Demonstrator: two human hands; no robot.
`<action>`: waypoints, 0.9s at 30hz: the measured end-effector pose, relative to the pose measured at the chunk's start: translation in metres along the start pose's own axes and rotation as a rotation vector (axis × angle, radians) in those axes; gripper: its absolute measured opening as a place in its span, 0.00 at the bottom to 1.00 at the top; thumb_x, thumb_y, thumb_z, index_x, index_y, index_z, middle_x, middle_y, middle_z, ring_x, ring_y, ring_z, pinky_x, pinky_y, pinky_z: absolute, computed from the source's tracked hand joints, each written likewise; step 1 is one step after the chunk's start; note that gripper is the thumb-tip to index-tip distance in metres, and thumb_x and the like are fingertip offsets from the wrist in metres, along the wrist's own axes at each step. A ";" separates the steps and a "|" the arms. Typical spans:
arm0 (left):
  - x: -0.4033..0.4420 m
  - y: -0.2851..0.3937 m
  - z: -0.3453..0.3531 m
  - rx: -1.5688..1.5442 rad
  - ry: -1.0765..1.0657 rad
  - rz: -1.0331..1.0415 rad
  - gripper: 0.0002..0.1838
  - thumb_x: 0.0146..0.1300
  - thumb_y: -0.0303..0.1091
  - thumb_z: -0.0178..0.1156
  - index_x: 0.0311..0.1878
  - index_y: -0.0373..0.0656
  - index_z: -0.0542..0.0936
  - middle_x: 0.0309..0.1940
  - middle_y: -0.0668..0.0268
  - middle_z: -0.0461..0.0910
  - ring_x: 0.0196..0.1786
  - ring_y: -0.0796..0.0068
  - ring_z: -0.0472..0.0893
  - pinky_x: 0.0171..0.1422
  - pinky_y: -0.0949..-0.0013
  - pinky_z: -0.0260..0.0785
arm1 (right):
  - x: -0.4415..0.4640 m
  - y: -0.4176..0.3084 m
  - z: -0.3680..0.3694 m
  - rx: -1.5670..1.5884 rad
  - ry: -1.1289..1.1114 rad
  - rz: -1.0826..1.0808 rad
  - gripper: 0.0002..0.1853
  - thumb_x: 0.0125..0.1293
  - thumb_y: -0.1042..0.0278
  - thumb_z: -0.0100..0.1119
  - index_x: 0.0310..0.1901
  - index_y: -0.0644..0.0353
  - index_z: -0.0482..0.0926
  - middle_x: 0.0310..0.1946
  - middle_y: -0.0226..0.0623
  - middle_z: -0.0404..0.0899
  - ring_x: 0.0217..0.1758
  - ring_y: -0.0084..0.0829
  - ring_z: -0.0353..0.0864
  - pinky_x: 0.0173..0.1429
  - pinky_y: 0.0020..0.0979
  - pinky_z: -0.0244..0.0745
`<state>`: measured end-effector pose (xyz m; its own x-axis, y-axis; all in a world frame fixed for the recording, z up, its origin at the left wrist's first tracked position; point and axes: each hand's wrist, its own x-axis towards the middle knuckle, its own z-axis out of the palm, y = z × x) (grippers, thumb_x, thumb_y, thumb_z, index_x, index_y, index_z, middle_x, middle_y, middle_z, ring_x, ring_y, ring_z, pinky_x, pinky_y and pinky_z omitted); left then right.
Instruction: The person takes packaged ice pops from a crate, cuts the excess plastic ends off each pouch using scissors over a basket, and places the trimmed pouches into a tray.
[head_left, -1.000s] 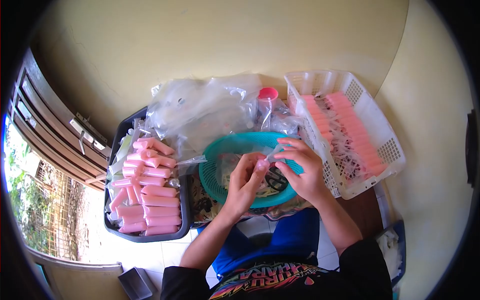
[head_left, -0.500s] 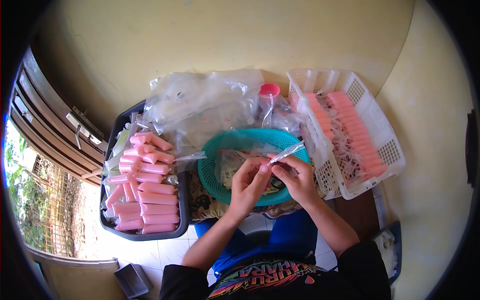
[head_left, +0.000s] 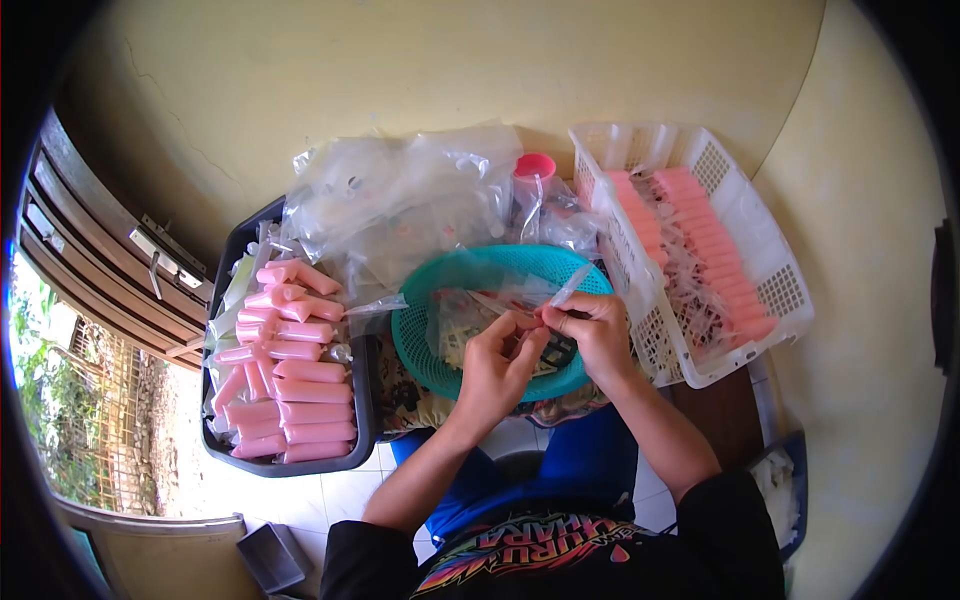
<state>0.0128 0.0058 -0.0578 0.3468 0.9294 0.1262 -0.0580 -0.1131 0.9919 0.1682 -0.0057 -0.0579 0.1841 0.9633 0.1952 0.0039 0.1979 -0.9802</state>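
Over the teal basket (head_left: 410, 350), my left hand (head_left: 497, 368) and my right hand (head_left: 598, 340) meet fingertip to fingertip. A clear plastic tip (head_left: 571, 285) sticks up from the pinch of my right hand. My left fingers are closed at the same spot, and what they grip is too small to make out. Below the hands, the basket holds clear plastic wrappers (head_left: 460, 325) and small dark and pale pieces. To the left, pink filled tubes (head_left: 315, 392) are piled in a dark tray (head_left: 365, 425).
A white crate (head_left: 790, 290) at the right holds rows of pink tubes (head_left: 715, 250). Large clear plastic bags (head_left: 400, 190) lie behind the basket, beside a pink cup (head_left: 535, 166). A grey bin (head_left: 273, 560) stands on the floor, and a wooden door (head_left: 110, 240) is at the left.
My right hand has come in from the right, fingers now pinched against my left fingertips. The plastic tip swung right half a second ago and now points more upward.
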 end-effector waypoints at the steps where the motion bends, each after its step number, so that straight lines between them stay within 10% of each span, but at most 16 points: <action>1: -0.001 -0.002 -0.001 0.042 0.004 0.004 0.07 0.67 0.29 0.61 0.42 0.34 0.80 0.19 0.73 0.70 0.25 0.88 0.67 0.28 0.76 0.59 | 0.001 0.003 0.000 0.047 0.000 0.041 0.05 0.60 0.77 0.68 0.37 0.69 0.87 0.31 0.36 0.87 0.35 0.19 0.81 0.43 0.22 0.75; 27: -0.007 0.011 -0.002 0.596 0.039 0.295 0.05 0.56 0.26 0.65 0.33 0.34 0.84 0.22 0.53 0.80 0.26 0.53 0.81 0.33 0.58 0.72 | 0.009 0.025 0.005 0.177 -0.008 0.205 0.03 0.57 0.81 0.67 0.33 0.70 0.87 0.30 0.41 0.86 0.35 0.26 0.83 0.45 0.25 0.76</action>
<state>0.0075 -0.0009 -0.0481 0.3605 0.8404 0.4046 0.3860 -0.5294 0.7555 0.1651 0.0091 -0.0799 0.1551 0.9879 -0.0056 -0.2042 0.0265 -0.9786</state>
